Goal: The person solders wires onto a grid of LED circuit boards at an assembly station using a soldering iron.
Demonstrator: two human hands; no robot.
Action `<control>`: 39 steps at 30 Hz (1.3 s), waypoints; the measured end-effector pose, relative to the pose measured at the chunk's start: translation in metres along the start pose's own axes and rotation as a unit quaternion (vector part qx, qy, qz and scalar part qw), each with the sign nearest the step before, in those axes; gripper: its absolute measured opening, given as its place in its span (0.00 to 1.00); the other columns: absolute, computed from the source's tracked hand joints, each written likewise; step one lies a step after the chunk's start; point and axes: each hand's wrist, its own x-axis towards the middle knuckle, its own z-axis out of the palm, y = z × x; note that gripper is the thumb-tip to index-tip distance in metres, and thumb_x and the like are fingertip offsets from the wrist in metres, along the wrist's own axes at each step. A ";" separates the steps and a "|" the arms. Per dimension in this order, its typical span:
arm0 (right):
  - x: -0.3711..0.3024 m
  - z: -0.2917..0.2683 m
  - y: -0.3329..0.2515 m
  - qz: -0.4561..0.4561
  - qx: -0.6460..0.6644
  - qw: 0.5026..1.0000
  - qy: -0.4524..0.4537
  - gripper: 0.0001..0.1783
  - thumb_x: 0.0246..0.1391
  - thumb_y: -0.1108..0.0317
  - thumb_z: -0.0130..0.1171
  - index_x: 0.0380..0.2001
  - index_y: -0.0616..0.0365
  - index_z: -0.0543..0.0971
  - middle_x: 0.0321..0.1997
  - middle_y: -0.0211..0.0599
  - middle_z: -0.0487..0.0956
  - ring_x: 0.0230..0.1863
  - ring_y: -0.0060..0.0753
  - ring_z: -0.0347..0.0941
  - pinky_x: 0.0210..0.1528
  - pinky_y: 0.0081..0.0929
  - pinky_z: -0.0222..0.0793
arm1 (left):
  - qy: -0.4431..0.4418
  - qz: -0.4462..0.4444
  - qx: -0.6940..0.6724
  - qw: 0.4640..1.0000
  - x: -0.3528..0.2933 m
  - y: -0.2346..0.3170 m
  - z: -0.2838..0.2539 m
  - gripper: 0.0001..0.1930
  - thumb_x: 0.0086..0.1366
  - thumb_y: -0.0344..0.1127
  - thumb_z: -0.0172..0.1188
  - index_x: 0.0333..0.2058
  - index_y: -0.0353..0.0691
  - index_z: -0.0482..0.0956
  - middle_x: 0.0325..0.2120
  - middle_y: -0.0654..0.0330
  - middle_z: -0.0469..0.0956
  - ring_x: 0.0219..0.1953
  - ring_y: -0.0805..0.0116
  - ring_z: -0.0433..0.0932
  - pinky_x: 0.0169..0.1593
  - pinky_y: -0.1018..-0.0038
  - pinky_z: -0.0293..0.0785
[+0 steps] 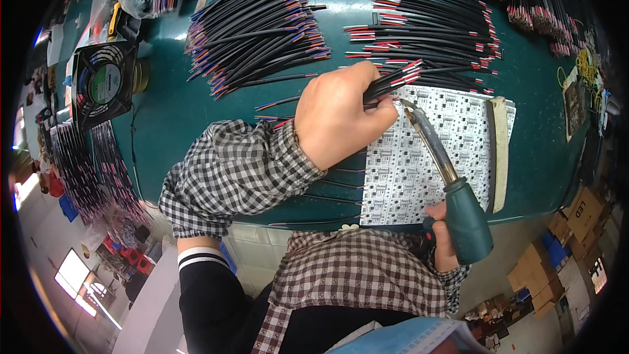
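My left hand (344,115) is closed round a small bunch of black cables (393,82) with red and white wire ends, above the far left corner of a white circuit board panel (426,164). My right hand (445,242) grips a soldering iron (466,219) by its green handle at the panel's near side. The iron's metal tip reaches up beside my left fingers, close to the panel's far edge. Whether the tip touches a wire is too small to tell. Thin wires stick out from the panel's left edge, partly under my left arm.
Piles of black cables lie at the far left (262,33) and far right (426,19) of the green table (164,151). A black fan (101,82) stands at the left. An off-white strip (501,157) lies along the panel's right side. Yellow wire (586,69) sits at the right edge.
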 end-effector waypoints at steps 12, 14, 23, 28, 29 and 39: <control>0.006 0.006 -0.026 0.115 0.214 0.969 0.053 0.32 0.53 0.69 0.66 0.58 0.70 0.65 0.46 0.48 0.79 0.46 0.35 0.78 0.51 0.34 0.74 | -0.007 -0.008 0.004 1.000 0.001 0.001 -0.002 0.10 0.49 0.34 0.62 0.24 0.34 0.74 0.18 0.49 0.76 0.22 0.49 0.77 0.27 0.61 0.73; 0.005 0.005 -0.018 0.130 0.233 0.962 0.065 0.31 0.53 0.69 0.66 0.57 0.70 0.66 0.46 0.47 0.79 0.46 0.35 0.78 0.51 0.33 0.74 | -0.007 -0.008 0.007 1.000 0.000 0.000 0.002 0.10 0.49 0.34 0.63 0.24 0.34 0.74 0.18 0.49 0.76 0.22 0.49 0.77 0.27 0.61 0.73; 0.007 0.008 -0.021 0.100 0.202 0.973 0.058 0.29 0.53 0.64 0.67 0.52 0.70 0.69 0.42 0.46 0.79 0.44 0.34 0.78 0.48 0.31 0.75 | 0.056 0.045 0.002 0.997 -0.006 -0.001 0.008 0.09 0.49 0.28 0.65 0.26 0.34 0.73 0.16 0.56 0.72 0.16 0.70 0.71 0.22 0.75 0.68; 0.009 0.006 -0.022 0.111 0.219 0.968 0.060 0.30 0.52 0.63 0.68 0.53 0.71 0.69 0.45 0.49 0.78 0.44 0.35 0.78 0.50 0.31 0.76 | 0.058 0.065 0.019 0.996 -0.005 -0.001 0.008 0.09 0.49 0.27 0.65 0.26 0.35 0.72 0.18 0.57 0.72 0.17 0.69 0.71 0.23 0.74 0.68; 0.009 0.006 -0.023 0.111 0.218 0.968 0.060 0.30 0.52 0.63 0.68 0.53 0.71 0.69 0.45 0.49 0.78 0.44 0.35 0.78 0.50 0.31 0.76 | 0.058 0.066 0.018 0.996 -0.005 -0.001 0.008 0.09 0.49 0.27 0.65 0.26 0.35 0.72 0.18 0.57 0.72 0.17 0.69 0.71 0.23 0.74 0.68; 0.006 0.008 -0.009 0.023 0.095 0.994 0.041 0.29 0.51 0.68 0.68 0.54 0.70 0.71 0.40 0.42 0.81 0.42 0.33 0.79 0.49 0.32 0.74 | 0.058 0.051 -0.018 0.997 -0.007 0.000 0.010 0.10 0.48 0.28 0.65 0.26 0.36 0.71 0.18 0.56 0.73 0.19 0.60 0.73 0.25 0.68 0.69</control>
